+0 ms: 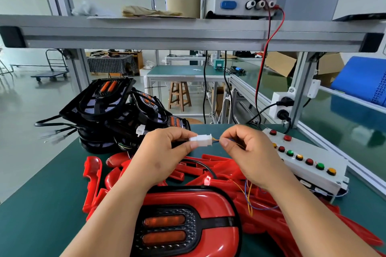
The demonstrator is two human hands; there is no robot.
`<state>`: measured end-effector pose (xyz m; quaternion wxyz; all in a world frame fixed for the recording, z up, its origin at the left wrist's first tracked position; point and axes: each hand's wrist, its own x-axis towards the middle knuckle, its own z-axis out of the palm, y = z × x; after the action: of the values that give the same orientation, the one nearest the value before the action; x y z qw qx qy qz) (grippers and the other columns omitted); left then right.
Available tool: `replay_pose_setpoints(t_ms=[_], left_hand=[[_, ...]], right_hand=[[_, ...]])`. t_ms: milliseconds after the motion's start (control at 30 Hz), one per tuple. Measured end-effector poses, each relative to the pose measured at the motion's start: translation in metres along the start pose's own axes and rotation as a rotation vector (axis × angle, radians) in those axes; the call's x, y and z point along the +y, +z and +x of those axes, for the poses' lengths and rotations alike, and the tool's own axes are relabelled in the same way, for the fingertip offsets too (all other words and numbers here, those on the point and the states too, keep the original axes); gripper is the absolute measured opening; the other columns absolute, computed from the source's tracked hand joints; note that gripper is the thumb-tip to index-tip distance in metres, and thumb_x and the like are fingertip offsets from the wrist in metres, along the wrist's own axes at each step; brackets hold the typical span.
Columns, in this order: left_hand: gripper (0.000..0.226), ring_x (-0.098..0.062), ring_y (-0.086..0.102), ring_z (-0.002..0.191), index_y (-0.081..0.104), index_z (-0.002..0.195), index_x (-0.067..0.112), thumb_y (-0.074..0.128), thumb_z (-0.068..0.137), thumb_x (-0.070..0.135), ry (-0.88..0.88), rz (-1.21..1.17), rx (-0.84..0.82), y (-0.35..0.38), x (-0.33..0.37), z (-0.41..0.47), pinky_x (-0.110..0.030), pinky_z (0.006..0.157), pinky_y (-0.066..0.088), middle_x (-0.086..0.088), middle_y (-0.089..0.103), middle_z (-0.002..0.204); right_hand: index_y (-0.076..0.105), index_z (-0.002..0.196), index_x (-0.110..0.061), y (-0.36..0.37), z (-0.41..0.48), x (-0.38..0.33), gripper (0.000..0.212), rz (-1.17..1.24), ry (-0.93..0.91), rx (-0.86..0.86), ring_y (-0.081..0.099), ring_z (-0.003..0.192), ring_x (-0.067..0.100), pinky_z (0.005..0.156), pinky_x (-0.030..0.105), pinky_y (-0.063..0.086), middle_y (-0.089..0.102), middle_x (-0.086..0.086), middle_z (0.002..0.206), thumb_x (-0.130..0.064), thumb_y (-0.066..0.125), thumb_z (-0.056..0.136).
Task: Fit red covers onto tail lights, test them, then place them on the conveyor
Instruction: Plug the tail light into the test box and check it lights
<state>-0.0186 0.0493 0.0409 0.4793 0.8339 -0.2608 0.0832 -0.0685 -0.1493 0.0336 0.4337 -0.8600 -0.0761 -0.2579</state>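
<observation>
Two bare forearms rise from the near edge, one at the left and one at the right, with no sleeves, gloves, watch or bands on them. The left hand (165,152) and the right hand (248,152) wear no rings. The fingernails that show are short, plain and unpainted.
</observation>
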Motion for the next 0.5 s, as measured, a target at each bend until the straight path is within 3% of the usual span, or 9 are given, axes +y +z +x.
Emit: replay_pose_setpoints(t_ms=[133, 367, 500], left_hand=[[0.013, -0.004, 0.066, 0.08, 0.073, 0.094, 0.037, 0.072, 0.086, 0.026, -0.005, -0.029, 0.0, 0.003, -0.0011, -0.0001, -0.008, 0.069, 0.048, 0.01, 0.074, 0.084], [0.012, -0.013, 0.068, 0.081, 0.075, 0.097, 0.028, 0.072, 0.087, 0.022, -0.028, -0.049, -0.004, 0.0065, -0.0028, 0.0003, -0.019, 0.073, 0.053, 0.002, 0.074, 0.085], [0.011, -0.015, 0.067, 0.081, 0.075, 0.098, 0.025, 0.07, 0.088, 0.021, -0.031, -0.032, -0.002, 0.0093, -0.0033, -0.0001, -0.017, 0.072, 0.051, 0.001, 0.074, 0.085]], right_hand=[[0.061, 0.073, -0.03, 0.0033, -0.0018, -0.0004, 0.022, 0.004, -0.017, 0.015, 0.049, 0.057, 0.012, 0.056, 0.023, 0.04, 0.059, -0.001, 0.064, -0.018, 0.063, 0.091], [0.059, 0.072, -0.03, 0.0105, -0.0034, 0.0032, 0.025, 0.002, -0.007, 0.007, 0.043, 0.052, 0.002, 0.052, 0.015, 0.034, 0.05, -0.011, 0.056, -0.015, 0.063, 0.092], [0.059, 0.071, -0.031, 0.0105, -0.0037, 0.0058, 0.026, -0.002, -0.009, 0.005, 0.045, 0.053, 0.001, 0.052, 0.013, 0.036, 0.053, -0.016, 0.055, -0.016, 0.063, 0.092]])
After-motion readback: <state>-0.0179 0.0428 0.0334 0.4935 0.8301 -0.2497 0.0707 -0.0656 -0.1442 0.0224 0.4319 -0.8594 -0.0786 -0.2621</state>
